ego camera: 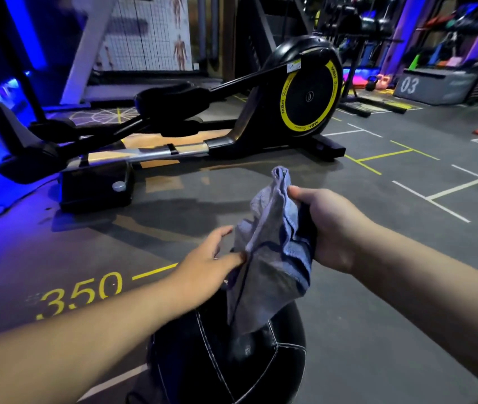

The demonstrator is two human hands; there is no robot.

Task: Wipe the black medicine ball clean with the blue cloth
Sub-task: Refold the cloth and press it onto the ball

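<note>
Black medicine ball [226,363] on floor [377,301], wiping likely not begun. Blue cloth [270,243] held above; right hand [331,228] fingers grip bunch, left hand [208,260] fingers relaxed, thumb touching edge.

In the centre of the frame the right hand [331,228] grips the bunched blue cloth [270,246], which hangs down over the top of the black medicine ball [220,365] at the bottom centre. The left hand [208,260], with its fingers loosely extended, touches the cloth's left edge with its thumb. A black elliptical trainer [307,91] with a yellow-ringed wheel fills the upper middle. A yellow "350" [83,293] marks the grey floor [377,287] at lower left.
</note>
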